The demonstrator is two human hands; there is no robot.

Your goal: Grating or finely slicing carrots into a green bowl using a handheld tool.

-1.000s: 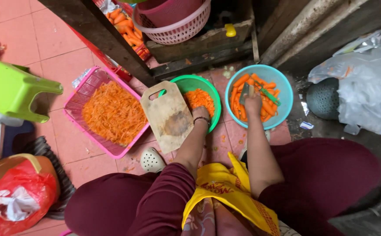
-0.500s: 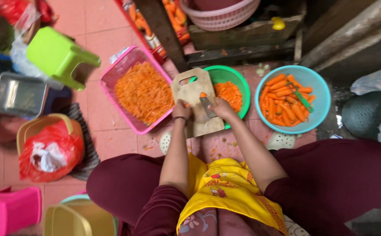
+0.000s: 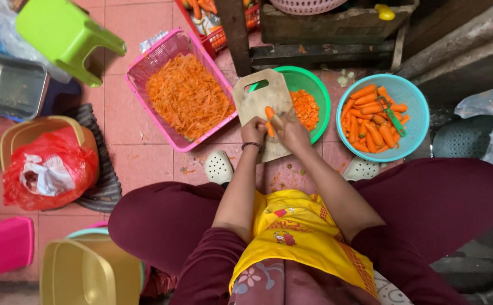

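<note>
Seated low, knees wide, yellow apron [image 3: 300, 243] over maroon trousers. Left hand [image 3: 253, 131] and right hand [image 3: 292, 133] meet over the near end of a wooden cutting board [image 3: 258, 101]. A peeled carrot [image 3: 269, 120] stands between them on the board, left grip curled against it; right grip clenched, whether on a blade cannot be told. Board leans across a green bowl [image 3: 314, 85] of chopped carrot. Left of it, a pink basket [image 3: 170, 51] heaped with shredded carrot. Right, a blue bowl [image 3: 413, 96] of whole peeled carrots with a green peeler [image 3: 394, 120]. Farther left, a green stool [image 3: 60, 34].
</note>
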